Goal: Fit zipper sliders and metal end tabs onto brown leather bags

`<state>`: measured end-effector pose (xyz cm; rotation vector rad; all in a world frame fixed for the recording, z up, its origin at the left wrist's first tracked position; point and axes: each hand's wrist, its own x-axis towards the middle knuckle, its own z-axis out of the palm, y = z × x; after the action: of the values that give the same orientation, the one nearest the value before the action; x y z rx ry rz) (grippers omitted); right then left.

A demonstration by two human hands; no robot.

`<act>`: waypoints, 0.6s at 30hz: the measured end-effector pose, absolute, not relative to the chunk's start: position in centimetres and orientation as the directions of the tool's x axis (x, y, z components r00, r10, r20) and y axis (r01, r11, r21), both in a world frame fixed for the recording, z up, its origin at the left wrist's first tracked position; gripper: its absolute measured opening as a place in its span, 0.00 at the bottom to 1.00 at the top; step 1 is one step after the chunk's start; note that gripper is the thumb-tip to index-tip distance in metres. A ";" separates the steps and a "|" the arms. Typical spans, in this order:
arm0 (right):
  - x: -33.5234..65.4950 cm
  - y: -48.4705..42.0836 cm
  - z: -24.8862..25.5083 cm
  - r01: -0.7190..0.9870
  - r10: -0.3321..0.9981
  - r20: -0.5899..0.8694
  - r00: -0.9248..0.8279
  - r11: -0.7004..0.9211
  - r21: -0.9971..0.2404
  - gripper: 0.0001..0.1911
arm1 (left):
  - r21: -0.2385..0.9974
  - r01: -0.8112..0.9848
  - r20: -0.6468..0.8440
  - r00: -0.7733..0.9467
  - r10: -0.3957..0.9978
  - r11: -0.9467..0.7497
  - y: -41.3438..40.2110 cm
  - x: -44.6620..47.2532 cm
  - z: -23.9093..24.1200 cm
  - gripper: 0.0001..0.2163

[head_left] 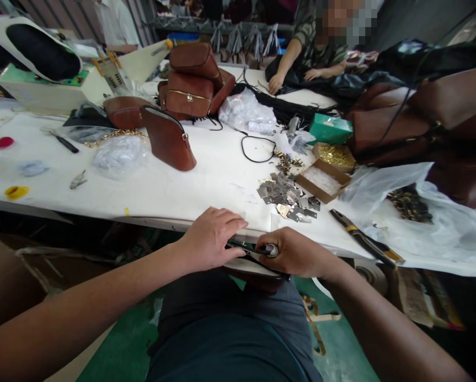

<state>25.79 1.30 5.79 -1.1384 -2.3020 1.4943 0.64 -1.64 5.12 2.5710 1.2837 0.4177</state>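
Head view: a small dark object (270, 250) is gripped in the curled right hand (297, 251); beside it, the left hand (210, 237) is spread, thumb apart, at the brown bag (266, 283) above the lap. Beyond, metal plates (288, 193) are heaped on the white table (218, 178), where faint scribbles (237, 187) cannot be read.
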 end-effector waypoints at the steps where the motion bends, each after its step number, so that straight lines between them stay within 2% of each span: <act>1: 25.8 2.0 6.5 0.540 0.642 -0.278 -0.715 0.254 -0.802 0.05 | 0.392 0.745 0.060 0.565 0.823 -0.540 -1.8 0.9 4.2 0.17; 3: 25.6 3.2 7.7 0.584 0.600 -0.313 -0.736 0.331 -0.741 0.06 | 0.506 0.763 -0.095 0.513 0.853 -0.403 -2.5 1.4 2.1 0.10; 5: 25.1 4.0 8.4 0.578 0.626 -0.263 -0.734 0.374 -0.725 0.06 | 0.621 0.746 -0.170 0.425 0.889 -0.239 -3.6 1.9 0.1 0.13; 7: 24.1 4.1 9.0 0.510 0.750 -0.080 -0.657 0.363 -0.780 0.07 | 0.751 0.657 -0.217 0.343 0.914 -0.068 -4.9 2.5 -1.6 0.16; 9: 22.4 3.6 9.4 0.354 0.892 0.144 -0.429 0.313 -0.882 0.12 | 0.859 0.500 -0.275 0.267 0.924 0.111 -5.9 3.4 -2.9 0.19; 10: 21.4 3.2 9.4 0.237 0.932 0.218 -0.290 0.291 -0.927 0.15 | 0.887 0.425 -0.303 0.234 0.924 0.183 -6.2 3.9 -3.5 0.19; 12: 19.1 2.2 9.0 -0.011 0.961 0.255 -0.108 0.255 -0.967 0.17 | 0.917 0.285 -0.336 0.170 0.926 0.281 -6.5 4.8 -4.5 0.20; 14: 17.1 1.4 7.6 -0.164 0.969 0.232 -0.089 0.215 -0.963 0.18 | 0.931 0.138 -0.353 0.111 0.929 0.338 -6.5 5.4 -5.4 0.20; 18: 16.0 1.1 3.5 -0.123 0.978 0.190 -0.086 0.179 -0.976 0.16 | 0.912 -0.081 -0.406 -0.019 0.914 0.403 -6.0 5.5 -6.7 0.21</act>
<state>16.03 1.07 3.48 -0.9408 -1.2761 1.1921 5.45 -5.99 -6.72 0.8283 1.3486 0.9566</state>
